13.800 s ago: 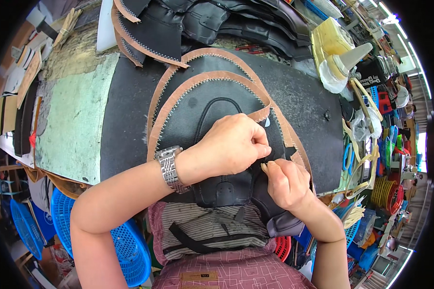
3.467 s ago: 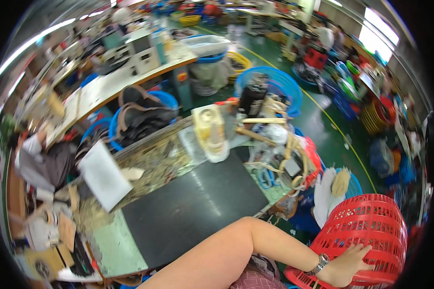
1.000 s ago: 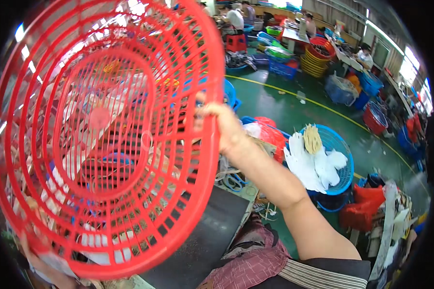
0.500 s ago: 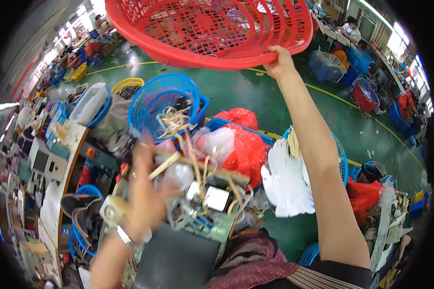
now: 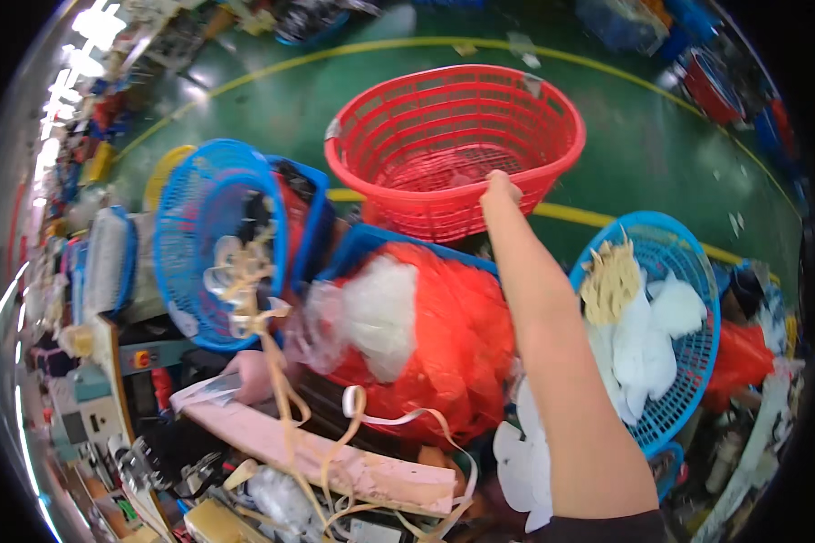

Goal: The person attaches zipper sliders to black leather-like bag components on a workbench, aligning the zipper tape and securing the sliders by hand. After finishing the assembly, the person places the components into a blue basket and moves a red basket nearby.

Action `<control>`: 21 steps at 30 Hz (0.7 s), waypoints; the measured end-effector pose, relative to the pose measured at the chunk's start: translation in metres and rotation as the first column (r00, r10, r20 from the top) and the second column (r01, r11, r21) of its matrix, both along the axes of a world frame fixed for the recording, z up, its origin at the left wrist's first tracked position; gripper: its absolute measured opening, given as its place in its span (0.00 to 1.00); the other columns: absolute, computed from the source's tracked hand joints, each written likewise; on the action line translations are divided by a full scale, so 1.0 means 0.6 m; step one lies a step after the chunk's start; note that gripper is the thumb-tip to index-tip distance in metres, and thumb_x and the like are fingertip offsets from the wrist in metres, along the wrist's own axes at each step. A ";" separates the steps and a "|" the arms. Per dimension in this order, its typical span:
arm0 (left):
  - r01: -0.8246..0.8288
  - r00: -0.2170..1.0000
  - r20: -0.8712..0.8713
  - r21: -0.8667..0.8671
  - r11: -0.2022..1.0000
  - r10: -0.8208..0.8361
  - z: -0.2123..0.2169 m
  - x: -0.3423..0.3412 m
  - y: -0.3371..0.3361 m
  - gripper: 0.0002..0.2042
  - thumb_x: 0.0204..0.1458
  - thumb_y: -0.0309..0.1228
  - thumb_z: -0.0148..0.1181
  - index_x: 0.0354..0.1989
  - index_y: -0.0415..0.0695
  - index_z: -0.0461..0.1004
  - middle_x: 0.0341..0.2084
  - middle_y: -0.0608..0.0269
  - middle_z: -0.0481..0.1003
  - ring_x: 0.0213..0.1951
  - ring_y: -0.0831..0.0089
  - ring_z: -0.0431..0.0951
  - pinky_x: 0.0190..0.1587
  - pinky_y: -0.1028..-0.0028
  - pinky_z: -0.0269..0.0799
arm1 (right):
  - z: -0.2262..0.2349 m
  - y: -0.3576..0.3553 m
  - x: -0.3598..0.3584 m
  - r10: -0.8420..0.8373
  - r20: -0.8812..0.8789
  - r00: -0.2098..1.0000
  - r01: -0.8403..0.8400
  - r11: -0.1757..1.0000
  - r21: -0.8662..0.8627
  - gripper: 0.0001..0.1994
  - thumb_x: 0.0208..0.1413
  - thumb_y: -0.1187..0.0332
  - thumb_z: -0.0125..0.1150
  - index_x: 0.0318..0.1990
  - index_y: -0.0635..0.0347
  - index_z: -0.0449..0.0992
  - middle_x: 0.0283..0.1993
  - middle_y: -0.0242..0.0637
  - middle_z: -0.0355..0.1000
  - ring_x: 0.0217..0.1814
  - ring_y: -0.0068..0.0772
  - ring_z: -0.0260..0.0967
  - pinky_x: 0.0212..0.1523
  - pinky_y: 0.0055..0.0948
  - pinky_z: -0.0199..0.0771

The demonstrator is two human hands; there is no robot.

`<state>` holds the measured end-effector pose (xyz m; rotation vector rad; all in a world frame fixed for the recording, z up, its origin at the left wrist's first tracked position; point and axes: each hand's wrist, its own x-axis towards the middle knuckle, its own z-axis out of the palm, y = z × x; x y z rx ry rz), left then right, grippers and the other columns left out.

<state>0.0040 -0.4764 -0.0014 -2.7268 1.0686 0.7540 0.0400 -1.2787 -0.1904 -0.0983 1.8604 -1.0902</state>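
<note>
Blue basket, far left: a round blue mesh basket (image 5: pixel 215 237) tipped on its side, left of the red basket, with pale strips (image 5: pixel 244 271) spilling out of its mouth.
Pink board: a long pinkish board (image 5: pixel 335 452) lies below and left of the red basket, pale tan straps (image 5: pixel 371 425) looped over it.
Red bag: a red plastic bag (image 5: pixel 453 348) with white stuffing (image 5: pixel 371 312) sits just below the red basket, between the two blue ones.
Red basket: an oval red mesh basket (image 5: pixel 457 145) stands upright on the green floor (image 5: pixel 272 90) — mouth open to the top, almost nothing in it that I can make out.
Right hand: the right hand (image 5: pixel 498 188) grips the near rim of the red basket, fingers closed over the edge, the bare forearm stretched out long from the lower edge.
Left hand: not to be seen anywhere.
Blue basket, right: another blue mesh basket (image 5: pixel 688 362) lies below and right of the red basket — white cut pieces (image 5: pixel 647 330) and a tan bundle (image 5: pixel 611 281) inside.
</note>
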 end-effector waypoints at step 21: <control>0.212 0.971 0.103 0.059 0.976 -0.217 -0.026 0.080 -0.095 0.41 0.47 0.62 0.44 0.65 0.48 0.46 0.66 0.49 0.43 0.66 0.44 0.41 0.60 0.39 0.35 | -0.128 0.029 -0.084 0.034 -0.256 0.966 0.094 0.876 0.473 0.36 0.48 0.71 0.48 0.64 0.69 0.40 0.65 0.56 0.45 0.60 0.55 0.57 0.61 0.44 0.59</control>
